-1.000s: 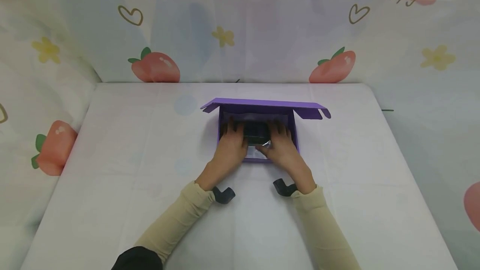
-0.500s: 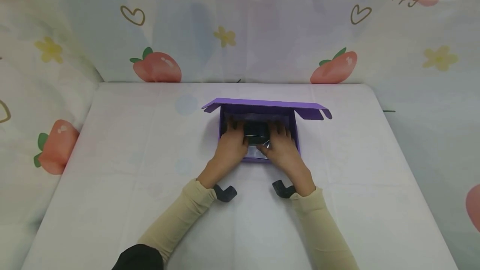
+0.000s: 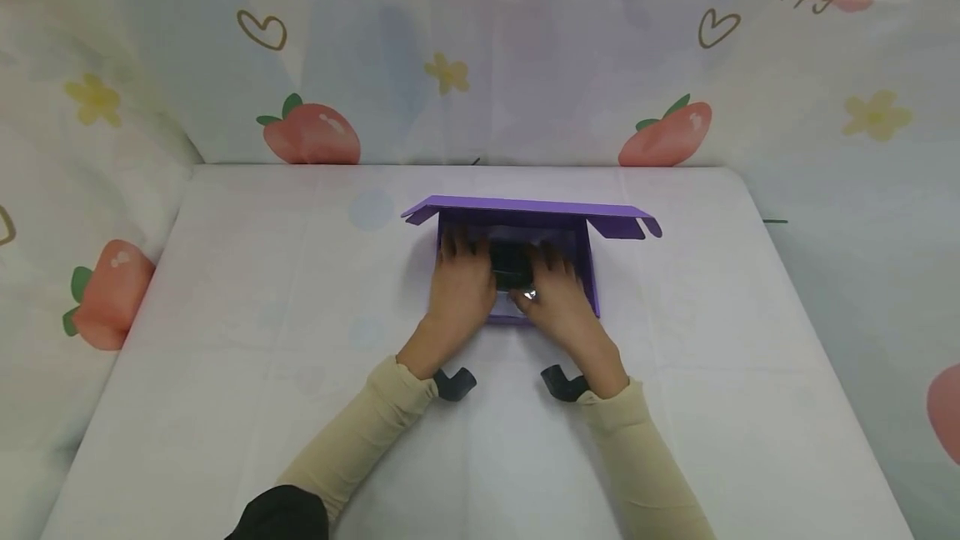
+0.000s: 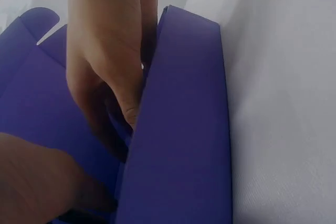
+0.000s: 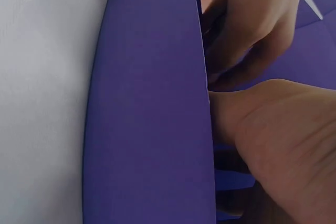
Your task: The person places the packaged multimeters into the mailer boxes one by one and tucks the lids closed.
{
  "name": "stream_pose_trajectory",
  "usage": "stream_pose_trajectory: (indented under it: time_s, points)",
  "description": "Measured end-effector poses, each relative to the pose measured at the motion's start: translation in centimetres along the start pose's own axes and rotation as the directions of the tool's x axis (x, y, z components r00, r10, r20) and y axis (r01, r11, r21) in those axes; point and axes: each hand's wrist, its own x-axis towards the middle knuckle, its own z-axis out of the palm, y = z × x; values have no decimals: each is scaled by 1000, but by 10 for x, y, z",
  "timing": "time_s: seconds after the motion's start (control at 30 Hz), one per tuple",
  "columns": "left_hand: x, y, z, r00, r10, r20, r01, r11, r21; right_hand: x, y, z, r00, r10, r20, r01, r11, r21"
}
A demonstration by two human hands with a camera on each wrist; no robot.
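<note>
A small black block-shaped object (image 3: 512, 263) sits inside an open purple cardboard box (image 3: 592, 273) at the middle of a white-covered table (image 3: 225, 315). The left hand (image 3: 459, 286) and right hand (image 3: 558, 300) flank it, fingers reaching into the box against its sides (whether they grip is unclear). It looks light and rigid; the clear crinkly wrapping (image 3: 525, 297) beside it is probably slippery, so holding the opposite side faces seems best.

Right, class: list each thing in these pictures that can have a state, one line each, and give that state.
purple box: open, resting on the table, lid flap raised at the back.
black object: inside the box, between the two hands, in clear wrapping.
left hand: in the box, fingers on the black object's left side; grip unclear.
right hand: in the box, fingers on the black object's right side; grip unclear.
white table: covered with cloth, bearing the box.
</note>
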Motion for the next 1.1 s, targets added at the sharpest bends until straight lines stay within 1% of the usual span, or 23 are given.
stream_pose_trajectory:
  time_s: [0.1,0.2,0.27,0.43,0.63,0.77,0.97,1.1]
  points:
    - [2,3,1,998,-37,54,38,999,-19,-1,-1,2,1000,-9,-11,9,1000,-4]
    - [2,8,4,991,-70,114,74,997,-26,-3,-2,3,1000,-6,-15,5,1000,-6]
    - [2,12,6,986,-91,138,95,995,-26,-4,-3,2,1000,0,-6,0,1000,-3]
    - [2,16,7,981,-126,149,130,991,-16,-5,-3,2,1000,-5,0,5,1000,16]
    - [4,15,10,973,-162,165,171,984,-42,-3,1,3,999,-44,-27,45,998,33]
    - [5,15,13,968,-183,174,196,979,-61,-2,4,4,997,-72,-27,73,997,30]
    - [6,16,17,965,-208,160,225,970,-97,-2,5,2,998,-68,-10,68,997,39]
    - [8,13,19,962,-208,175,229,967,-114,-2,5,1,998,-56,7,56,997,45]
